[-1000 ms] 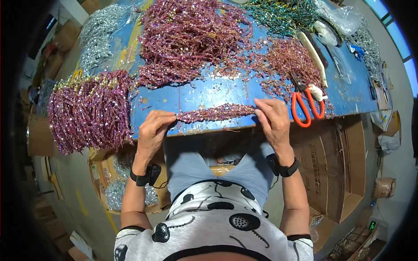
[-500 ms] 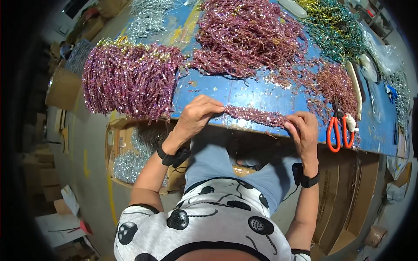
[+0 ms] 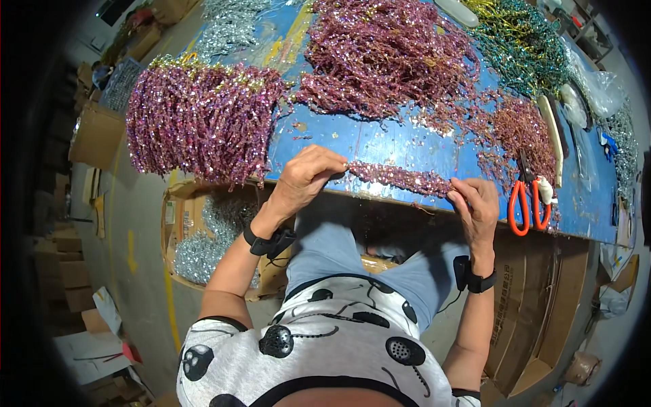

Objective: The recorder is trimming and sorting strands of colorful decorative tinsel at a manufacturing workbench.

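We saw both hands at the front edge of the blue table (image 3: 376,144), with a slim bundle of purple sequined strands (image 3: 400,179) stretched between them. The left hand (image 3: 305,175) had its thumb and fingertips pinched together on the bundle's left end, and the right hand (image 3: 479,203) had its thumb and forefinger closed on the right end. The bundle ran along just inside that edge, its right end a little nearer to us; whether it rested on the tabletop or hung just above, we could not tell. Beyond it, a strip of blue surface dotted with loose sequins separated it from the large purple pile (image 3: 390,57). To the left, a thick row of purple strands (image 3: 203,129) draped over the edge, near the left hand. On the right, room was tighter: the red-handled scissors (image 3: 528,178) lay just beside the right hand, handles reaching the edge, with a reddish heap (image 3: 522,132) behind them. Below the edge we had the light blue trousers (image 3: 319,247) between the forearms and a cardboard box (image 3: 178,220) under the draped row.
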The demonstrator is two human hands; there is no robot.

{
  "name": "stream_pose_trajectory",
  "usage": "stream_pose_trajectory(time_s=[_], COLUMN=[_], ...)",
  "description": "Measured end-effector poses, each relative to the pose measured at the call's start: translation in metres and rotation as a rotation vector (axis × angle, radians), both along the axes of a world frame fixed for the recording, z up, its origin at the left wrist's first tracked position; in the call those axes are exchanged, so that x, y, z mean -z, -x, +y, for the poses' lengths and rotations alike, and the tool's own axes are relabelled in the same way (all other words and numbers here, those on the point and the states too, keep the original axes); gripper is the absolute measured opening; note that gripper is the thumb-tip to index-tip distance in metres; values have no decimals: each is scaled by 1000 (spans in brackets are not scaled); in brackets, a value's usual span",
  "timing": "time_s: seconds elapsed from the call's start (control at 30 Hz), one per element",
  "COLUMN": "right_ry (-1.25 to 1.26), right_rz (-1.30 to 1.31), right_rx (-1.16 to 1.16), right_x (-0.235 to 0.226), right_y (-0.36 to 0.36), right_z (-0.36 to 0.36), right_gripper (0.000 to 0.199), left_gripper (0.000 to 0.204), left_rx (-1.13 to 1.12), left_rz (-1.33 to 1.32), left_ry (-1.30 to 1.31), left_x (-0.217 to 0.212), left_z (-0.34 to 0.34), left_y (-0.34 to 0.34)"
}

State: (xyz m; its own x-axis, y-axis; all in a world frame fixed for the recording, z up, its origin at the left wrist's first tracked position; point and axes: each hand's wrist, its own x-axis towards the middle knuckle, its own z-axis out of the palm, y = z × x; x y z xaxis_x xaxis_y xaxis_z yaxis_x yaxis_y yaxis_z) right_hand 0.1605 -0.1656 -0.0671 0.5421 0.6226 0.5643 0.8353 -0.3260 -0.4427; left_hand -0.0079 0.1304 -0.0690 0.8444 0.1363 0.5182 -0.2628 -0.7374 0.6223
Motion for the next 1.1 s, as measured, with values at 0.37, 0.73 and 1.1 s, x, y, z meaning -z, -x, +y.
stream_pose_trajectory(time_s=[0.37, 0.73, 1.1], right_ry=[16, -77, 119], right_rz=[24, 83, -123], right_rx=[53, 13, 606], right_x=[1, -3, 0], right_y=[1, -3, -35], right_z=[-8, -20, -128], right_gripper=[24, 28, 36], left_gripper=[21, 22, 17], left_rx=[19, -34, 152], left_rz=[-17, 67, -109], left_ry=[-98, -101, -196], left_x=[-1, -11, -47], left_z=[-3, -9, -72], left_y=[-4, -4, -56])
